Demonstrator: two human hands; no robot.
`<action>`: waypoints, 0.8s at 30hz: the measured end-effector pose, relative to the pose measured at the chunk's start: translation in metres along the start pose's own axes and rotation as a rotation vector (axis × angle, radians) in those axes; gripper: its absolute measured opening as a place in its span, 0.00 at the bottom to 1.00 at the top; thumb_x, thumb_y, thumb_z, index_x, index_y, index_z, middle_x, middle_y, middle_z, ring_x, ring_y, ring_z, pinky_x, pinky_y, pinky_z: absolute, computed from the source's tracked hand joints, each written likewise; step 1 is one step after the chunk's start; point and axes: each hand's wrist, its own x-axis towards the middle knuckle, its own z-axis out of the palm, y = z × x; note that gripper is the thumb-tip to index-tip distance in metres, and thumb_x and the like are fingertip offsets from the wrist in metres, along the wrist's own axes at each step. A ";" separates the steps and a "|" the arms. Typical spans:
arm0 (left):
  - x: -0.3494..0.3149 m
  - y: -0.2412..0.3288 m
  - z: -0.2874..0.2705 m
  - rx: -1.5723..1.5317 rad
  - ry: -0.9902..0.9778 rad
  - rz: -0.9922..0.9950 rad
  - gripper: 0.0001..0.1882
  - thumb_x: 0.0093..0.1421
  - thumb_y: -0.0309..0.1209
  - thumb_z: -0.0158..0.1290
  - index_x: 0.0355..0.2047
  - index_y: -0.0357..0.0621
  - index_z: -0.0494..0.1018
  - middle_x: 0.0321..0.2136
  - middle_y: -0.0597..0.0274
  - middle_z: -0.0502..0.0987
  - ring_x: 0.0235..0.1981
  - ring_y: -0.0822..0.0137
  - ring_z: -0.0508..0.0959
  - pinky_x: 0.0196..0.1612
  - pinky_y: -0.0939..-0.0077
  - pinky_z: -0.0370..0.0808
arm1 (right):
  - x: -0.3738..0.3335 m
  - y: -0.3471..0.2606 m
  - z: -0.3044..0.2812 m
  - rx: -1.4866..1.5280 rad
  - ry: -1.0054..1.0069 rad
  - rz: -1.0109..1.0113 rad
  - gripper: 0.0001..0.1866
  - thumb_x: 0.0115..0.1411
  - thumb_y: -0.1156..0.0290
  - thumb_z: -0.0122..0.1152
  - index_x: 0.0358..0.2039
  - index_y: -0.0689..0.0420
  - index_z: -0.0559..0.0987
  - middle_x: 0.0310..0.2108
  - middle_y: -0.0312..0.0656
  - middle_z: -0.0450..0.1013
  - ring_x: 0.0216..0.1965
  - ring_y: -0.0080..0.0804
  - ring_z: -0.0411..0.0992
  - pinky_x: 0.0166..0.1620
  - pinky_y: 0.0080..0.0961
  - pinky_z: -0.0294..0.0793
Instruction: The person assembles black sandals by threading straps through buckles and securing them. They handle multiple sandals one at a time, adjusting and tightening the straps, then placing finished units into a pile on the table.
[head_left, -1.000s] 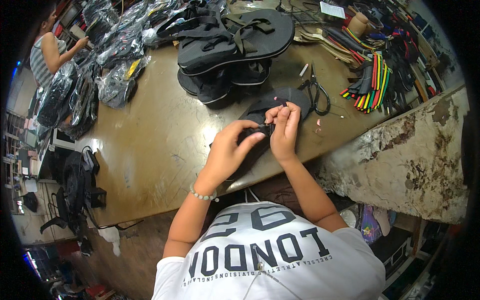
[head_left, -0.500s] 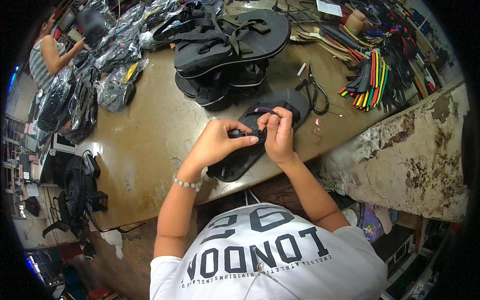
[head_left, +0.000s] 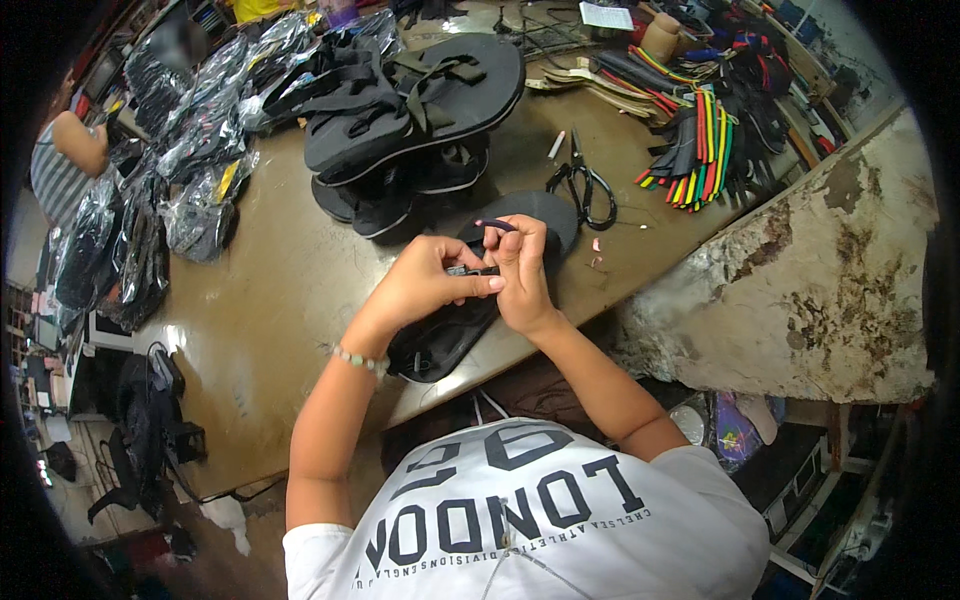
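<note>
A black strap sandal (head_left: 445,335) lies slantwise near the table's front edge, under both hands. My left hand (head_left: 415,280) pinches a small black buckle (head_left: 462,270) on its strap, the thumb stretched toward the other hand. Right beside it, my right hand (head_left: 522,275) is closed with curled fingers around the strap end by the buckle. From its fingertips a thin, dark purple curved piece (head_left: 497,225) sticks out; its kind cannot be made out. The fingers hide most of the strap.
Stacked black sandals (head_left: 400,130) stand beyond my hands. Black-handled scissors (head_left: 585,190) and a white marker-like stick (head_left: 556,145) lie to the right. Farther right are colourful straps (head_left: 700,150). Plastic-bagged sandals (head_left: 205,215) fill the left, where a person in a striped top (head_left: 65,165) is.
The whole view has shifted, so the table's things sit farther left. My hands stay together at the buckle, with the right fingers slightly changed in their curl.
</note>
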 end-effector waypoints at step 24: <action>0.007 0.136 -0.137 0.472 0.523 1.101 0.36 0.40 0.20 0.67 0.53 0.43 0.70 0.49 0.55 0.75 0.50 0.56 0.75 0.55 0.70 0.70 | 0.062 -0.041 -0.072 -0.026 0.657 -0.192 0.12 0.73 0.63 0.35 0.49 0.58 0.59 0.39 0.46 0.72 0.39 0.34 0.71 0.51 0.31 0.66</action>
